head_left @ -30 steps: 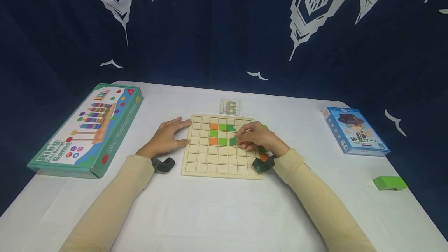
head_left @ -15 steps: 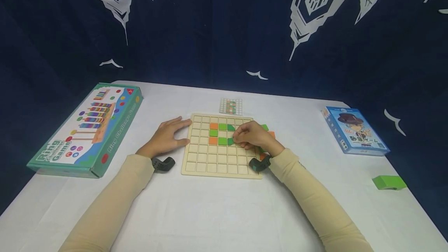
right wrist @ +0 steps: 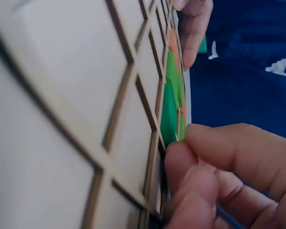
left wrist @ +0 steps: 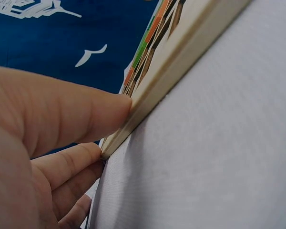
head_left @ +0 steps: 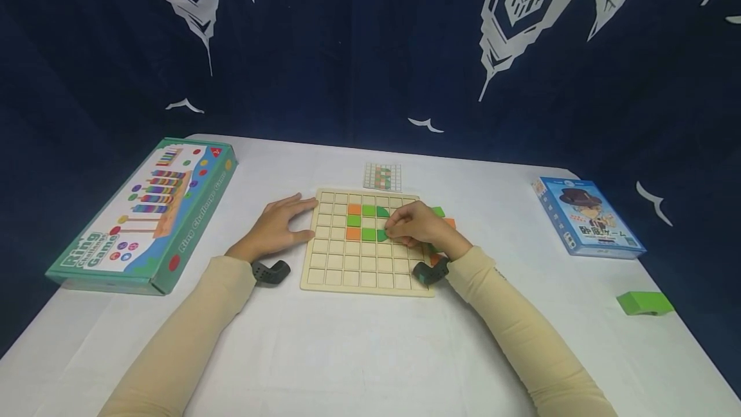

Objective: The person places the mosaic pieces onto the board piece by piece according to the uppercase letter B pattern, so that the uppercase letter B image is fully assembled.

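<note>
A square wooden grid board lies on the table. Orange and light green square tiles fill several of its cells, with a dark green rounded tile in the upper row. Against the board's left edge rests my left hand, fingers and thumb stretched out and touching the rim. My right hand pinches a second dark green rounded tile at its edge. That tile sits in the cell beside the lower light green square, partly hidden by the fingertips in the head view.
Loose tiles lie beyond the board's right edge, partly behind my right hand. A pattern card lies past the board. A large game box stands at left, a blue box at right, near a green block.
My right hand has shifted slightly left, bringing the dark green tile against the light green square and down into its cell. The left hand has stayed in place.
</note>
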`<action>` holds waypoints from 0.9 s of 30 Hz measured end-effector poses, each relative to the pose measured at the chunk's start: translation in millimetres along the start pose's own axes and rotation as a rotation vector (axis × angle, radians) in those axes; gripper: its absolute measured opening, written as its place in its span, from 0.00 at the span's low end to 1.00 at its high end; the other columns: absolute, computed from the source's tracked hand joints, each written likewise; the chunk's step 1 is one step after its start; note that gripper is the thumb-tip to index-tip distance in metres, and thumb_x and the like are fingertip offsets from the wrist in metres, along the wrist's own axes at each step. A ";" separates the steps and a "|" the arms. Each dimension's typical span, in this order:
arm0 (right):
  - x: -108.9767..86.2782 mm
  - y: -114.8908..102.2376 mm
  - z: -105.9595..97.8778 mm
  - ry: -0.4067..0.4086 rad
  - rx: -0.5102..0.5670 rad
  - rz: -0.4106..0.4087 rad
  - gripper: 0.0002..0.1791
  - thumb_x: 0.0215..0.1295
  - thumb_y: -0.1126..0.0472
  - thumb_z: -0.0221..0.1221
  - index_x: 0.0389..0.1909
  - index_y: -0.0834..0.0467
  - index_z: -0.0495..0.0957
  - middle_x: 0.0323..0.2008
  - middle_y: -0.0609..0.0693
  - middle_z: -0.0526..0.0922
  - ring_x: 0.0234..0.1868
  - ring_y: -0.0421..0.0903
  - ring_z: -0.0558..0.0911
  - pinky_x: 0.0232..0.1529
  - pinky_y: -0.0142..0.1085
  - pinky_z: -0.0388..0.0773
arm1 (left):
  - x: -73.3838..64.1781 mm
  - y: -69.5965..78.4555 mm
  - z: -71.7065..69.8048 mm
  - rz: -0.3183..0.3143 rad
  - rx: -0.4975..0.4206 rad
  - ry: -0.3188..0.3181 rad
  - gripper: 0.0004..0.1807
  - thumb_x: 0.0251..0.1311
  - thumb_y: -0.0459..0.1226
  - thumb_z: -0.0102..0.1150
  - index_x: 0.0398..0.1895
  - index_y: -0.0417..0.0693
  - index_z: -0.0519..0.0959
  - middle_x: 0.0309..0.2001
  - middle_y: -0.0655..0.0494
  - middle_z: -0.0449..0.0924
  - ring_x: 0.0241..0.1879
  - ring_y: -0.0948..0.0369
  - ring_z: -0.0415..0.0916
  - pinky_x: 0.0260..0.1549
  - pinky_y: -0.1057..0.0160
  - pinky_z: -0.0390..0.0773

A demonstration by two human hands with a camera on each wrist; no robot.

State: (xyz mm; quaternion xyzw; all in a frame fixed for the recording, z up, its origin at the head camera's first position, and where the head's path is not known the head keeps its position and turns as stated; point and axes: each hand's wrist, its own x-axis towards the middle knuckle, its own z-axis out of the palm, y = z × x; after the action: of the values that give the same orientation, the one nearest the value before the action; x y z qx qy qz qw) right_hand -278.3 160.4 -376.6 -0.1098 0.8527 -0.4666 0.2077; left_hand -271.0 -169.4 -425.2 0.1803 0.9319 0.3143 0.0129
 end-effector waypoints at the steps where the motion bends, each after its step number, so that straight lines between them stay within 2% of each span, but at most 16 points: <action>1: -0.9 1.2 -1.8 -0.015 0.005 -0.014 0.08 0.73 0.69 0.64 0.46 0.70 0.85 0.23 0.47 0.79 0.22 0.40 0.74 0.25 0.28 0.75 | 0.0 -0.1 0.1 0.001 0.000 -0.001 0.40 0.66 0.42 0.67 0.81 0.42 0.70 0.81 0.44 0.66 0.85 0.42 0.52 0.83 0.37 0.45; 7: -7.2 10.0 -16.6 -0.081 0.064 -0.057 0.15 0.77 0.62 0.64 0.55 0.67 0.85 0.29 0.50 0.82 0.25 0.42 0.76 0.29 0.30 0.79 | -0.1 -0.5 0.1 0.005 0.004 -0.002 0.40 0.66 0.42 0.67 0.81 0.43 0.70 0.81 0.43 0.66 0.84 0.42 0.52 0.83 0.37 0.45; 11: -13.8 17.4 -28.0 -0.072 0.118 -0.076 0.16 0.77 0.62 0.63 0.58 0.68 0.84 0.32 0.50 0.84 0.25 0.41 0.76 0.29 0.30 0.79 | 0.0 -0.7 0.0 0.007 0.006 -0.002 0.40 0.66 0.43 0.67 0.81 0.42 0.70 0.81 0.43 0.66 0.84 0.42 0.52 0.83 0.37 0.44; 17: -26.6 32.4 -47.1 -0.001 0.163 -0.106 0.18 0.79 0.64 0.60 0.61 0.72 0.80 0.29 0.50 0.81 0.25 0.41 0.74 0.29 0.31 0.75 | 0.5 -1.0 0.5 0.002 0.005 -0.003 0.40 0.66 0.42 0.67 0.81 0.42 0.69 0.81 0.43 0.66 0.85 0.43 0.52 0.83 0.38 0.44; 27: -48.7 58.4 -79.2 0.102 0.188 -0.149 0.22 0.81 0.63 0.59 0.65 0.75 0.76 0.28 0.46 0.81 0.26 0.40 0.74 0.30 0.33 0.77 | -2.7 5.2 -2.3 0.006 -0.003 -0.005 0.40 0.65 0.41 0.67 0.80 0.42 0.70 0.81 0.42 0.65 0.84 0.42 0.52 0.83 0.37 0.45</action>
State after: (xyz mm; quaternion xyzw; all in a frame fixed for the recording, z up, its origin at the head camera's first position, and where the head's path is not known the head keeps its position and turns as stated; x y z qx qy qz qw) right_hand -270.8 270.0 -375.6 -0.1289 0.8043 -0.5634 0.1383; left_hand -267.1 -167.9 -420.4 0.1836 0.9310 0.3152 0.0145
